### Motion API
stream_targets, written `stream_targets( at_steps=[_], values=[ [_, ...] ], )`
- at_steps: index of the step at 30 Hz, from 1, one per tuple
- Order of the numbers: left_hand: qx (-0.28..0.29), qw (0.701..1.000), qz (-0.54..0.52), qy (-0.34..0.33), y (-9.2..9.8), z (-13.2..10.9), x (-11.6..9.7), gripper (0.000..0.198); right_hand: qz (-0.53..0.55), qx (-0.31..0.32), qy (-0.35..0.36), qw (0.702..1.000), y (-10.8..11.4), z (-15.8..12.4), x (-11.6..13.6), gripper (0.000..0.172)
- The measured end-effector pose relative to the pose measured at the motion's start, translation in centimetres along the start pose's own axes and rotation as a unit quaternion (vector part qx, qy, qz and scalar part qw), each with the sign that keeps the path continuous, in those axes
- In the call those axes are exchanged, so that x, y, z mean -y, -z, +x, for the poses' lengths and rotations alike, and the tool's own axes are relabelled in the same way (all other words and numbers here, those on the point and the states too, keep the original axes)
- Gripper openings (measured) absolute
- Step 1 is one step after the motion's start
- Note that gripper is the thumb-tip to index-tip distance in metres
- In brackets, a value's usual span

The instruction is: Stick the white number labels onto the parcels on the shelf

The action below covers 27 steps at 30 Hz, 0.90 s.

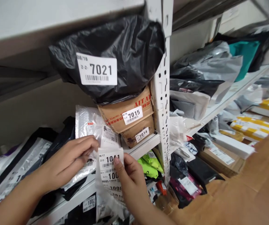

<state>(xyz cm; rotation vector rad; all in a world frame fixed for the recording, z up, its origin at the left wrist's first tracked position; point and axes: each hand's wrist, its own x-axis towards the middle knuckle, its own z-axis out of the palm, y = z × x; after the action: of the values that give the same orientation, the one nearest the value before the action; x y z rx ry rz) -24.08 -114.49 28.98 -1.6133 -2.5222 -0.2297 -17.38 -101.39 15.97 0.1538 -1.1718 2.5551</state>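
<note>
A strip of printed white labels (111, 175) hangs from my right hand (133, 179), pinched near its top between thumb and fingers. The top label reads 08/17 and 104-something, its end partly under my thumb. Just left of the strip is my left hand (75, 159), with its fingers curled together in front of a white plastic mailer (87, 120). What those fingertips grip, if anything, is hidden. Behind the strip's top a parcel label with a QR code (112, 137) shows on the mailer.
Above my hands, a black plastic parcel (125, 53) labelled 7021 rests on brown cartons (117, 117) marked 7015 and 7014. A white perforated shelf post (162, 103) stands at their right. Bagged parcels fill the left shelf; more parcels (195, 72) lie on racks at right.
</note>
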Motion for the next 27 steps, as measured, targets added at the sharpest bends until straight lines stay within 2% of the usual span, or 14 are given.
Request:
stream_targets(
  at_steps=[2, 5, 13, 18, 21, 24, 27],
  values=[
    [0.006, 0.998, -0.041, 0.047, 0.1, 0.4, -0.3, 0.022, 0.031, 0.007, -0.026, 0.999, 0.1, 0.4, 0.2, 0.032],
    [0.024, 0.994, -0.063, 0.088, 0.1, 1.1, -0.5, 0.025, 0.033, 0.01, -0.024, 0.999, 0.1, 1.0, 0.6, 0.032],
    [0.028, 0.993, -0.039, 0.109, -0.6, 2.0, -0.7, 0.034, 0.018, 0.006, -0.044, 0.999, 0.1, 1.5, 1.1, 0.035],
    [0.021, 0.994, -0.032, 0.106, -1.1, 1.7, -1.0, 0.029, -0.059, -0.024, -0.03, 0.997, 0.4, 2.0, 0.9, 0.047],
    [0.004, 0.992, -0.045, 0.118, -1.3, 1.8, -1.0, 0.027, -0.134, -0.043, 0.004, 0.99, 0.5, 2.8, 1.0, 0.054],
    [-0.023, 0.989, -0.046, 0.137, -1.6, 2.0, -1.1, 0.027, -0.19, -0.011, 0.034, 0.981, 0.7, 3.7, 1.4, 0.053],
    [-0.042, 0.984, -0.024, 0.171, -1.8, 2.3, -1.5, 0.021, -0.183, 0.051, 0.019, 0.982, 0.9, 4.1, 1.8, 0.05]
  ],
)
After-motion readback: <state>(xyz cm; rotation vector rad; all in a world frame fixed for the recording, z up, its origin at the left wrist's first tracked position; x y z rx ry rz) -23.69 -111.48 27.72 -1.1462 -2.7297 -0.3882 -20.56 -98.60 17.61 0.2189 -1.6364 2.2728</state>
